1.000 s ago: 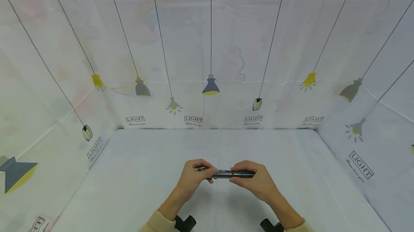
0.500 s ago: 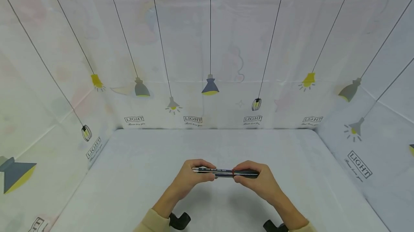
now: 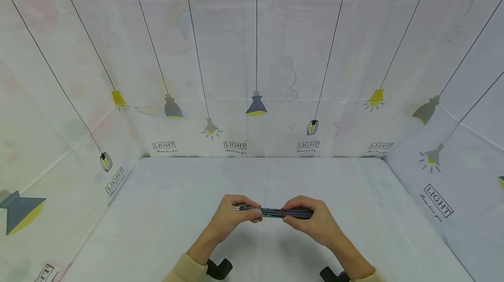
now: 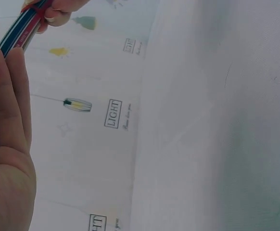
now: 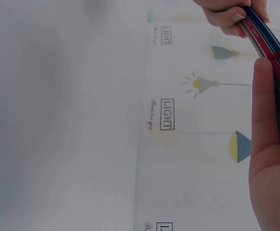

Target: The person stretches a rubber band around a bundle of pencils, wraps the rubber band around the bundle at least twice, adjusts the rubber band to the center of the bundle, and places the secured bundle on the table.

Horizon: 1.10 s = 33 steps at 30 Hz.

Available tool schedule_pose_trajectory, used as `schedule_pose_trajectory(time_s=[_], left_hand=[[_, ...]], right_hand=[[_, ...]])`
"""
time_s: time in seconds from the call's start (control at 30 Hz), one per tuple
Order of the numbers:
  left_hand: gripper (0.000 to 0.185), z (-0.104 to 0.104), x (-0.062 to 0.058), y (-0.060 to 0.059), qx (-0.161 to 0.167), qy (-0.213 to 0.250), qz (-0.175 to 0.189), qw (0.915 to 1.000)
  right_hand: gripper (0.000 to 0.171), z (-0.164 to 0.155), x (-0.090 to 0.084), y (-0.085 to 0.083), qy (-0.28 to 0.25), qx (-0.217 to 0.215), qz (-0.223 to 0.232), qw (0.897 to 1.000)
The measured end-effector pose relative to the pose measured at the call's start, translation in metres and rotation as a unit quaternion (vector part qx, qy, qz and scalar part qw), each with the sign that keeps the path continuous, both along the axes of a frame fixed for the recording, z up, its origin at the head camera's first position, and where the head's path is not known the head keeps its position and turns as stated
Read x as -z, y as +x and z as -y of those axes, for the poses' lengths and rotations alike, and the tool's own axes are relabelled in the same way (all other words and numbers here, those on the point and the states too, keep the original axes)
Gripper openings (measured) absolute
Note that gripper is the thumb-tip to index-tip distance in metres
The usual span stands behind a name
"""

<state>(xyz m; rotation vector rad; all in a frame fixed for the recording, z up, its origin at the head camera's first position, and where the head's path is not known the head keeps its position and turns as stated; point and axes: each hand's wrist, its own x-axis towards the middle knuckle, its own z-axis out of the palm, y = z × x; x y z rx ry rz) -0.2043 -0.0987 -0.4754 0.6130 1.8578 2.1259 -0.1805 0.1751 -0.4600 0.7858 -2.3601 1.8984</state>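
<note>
A bundle of slim pencils (image 3: 271, 213), dark blue and red with pale stripes, lies level between both hands above the table. My left hand (image 3: 231, 215) grips its left part, thumb on the near side, with silvery ends showing by the palm. At the other end my right hand (image 3: 315, 221) pinches the bundle between thumb and fingers. A thin red band (image 5: 274, 55) wraps the pencils right at the right fingertips. In the left wrist view the left fingers (image 4: 7, 101) lie along the bundle and hide part of it.
A white-covered table (image 3: 189, 177) spreads under the hands. Behind and at both sides rise white cloth walls (image 3: 236, 54) printed with hanging lamps and LIGHT labels. A black wrist device (image 3: 219, 269) shows below each sleeve.
My left thumb has shifted on the bundle and the left wrist has moved slightly left. The pencils have turned a little in the fingers; both hands keep holding them.
</note>
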Motion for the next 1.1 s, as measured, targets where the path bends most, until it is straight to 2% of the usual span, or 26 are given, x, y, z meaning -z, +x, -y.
schedule_pose_trajectory(time_s=[0.17,0.4,0.53,0.63,0.8,0.93,1.1], left_hand=[[0.026,-0.003,-0.001,0.002,-0.003,0.003,-0.004,1.0],[0.026,-0.007,0.0,0.005,0.003,0.009,-0.009,0.9999],[0.025,-0.006,0.0,0.004,0.004,0.003,-0.009,0.9999],[0.024,-0.005,0.0,0.004,0.001,-0.005,-0.011,0.9999],[0.024,-0.003,0.0,0.003,-0.004,-0.013,-0.009,0.9999],[0.027,-0.004,-0.001,0.004,-0.002,-0.01,-0.008,0.9999],[0.027,-0.005,-0.001,0.005,-0.002,-0.008,-0.003,1.0]], right_hand=[[0.02,0.005,-0.001,0.0,0.003,0.015,0.009,1.0],[0.027,0.012,-0.008,0.002,0.02,0.035,0.063,0.997],[0.028,0.011,-0.005,0.002,0.016,0.024,0.072,0.997],[0.025,0.008,-0.002,0.001,0.011,0.006,0.054,0.998],[0.019,0.002,-0.004,0.001,0.026,-0.004,0.0,1.0],[0.018,0.0,-0.009,0.001,0.054,-0.008,-0.029,0.998],[0.017,0.003,-0.015,0.001,0.097,-0.015,-0.043,0.994]])
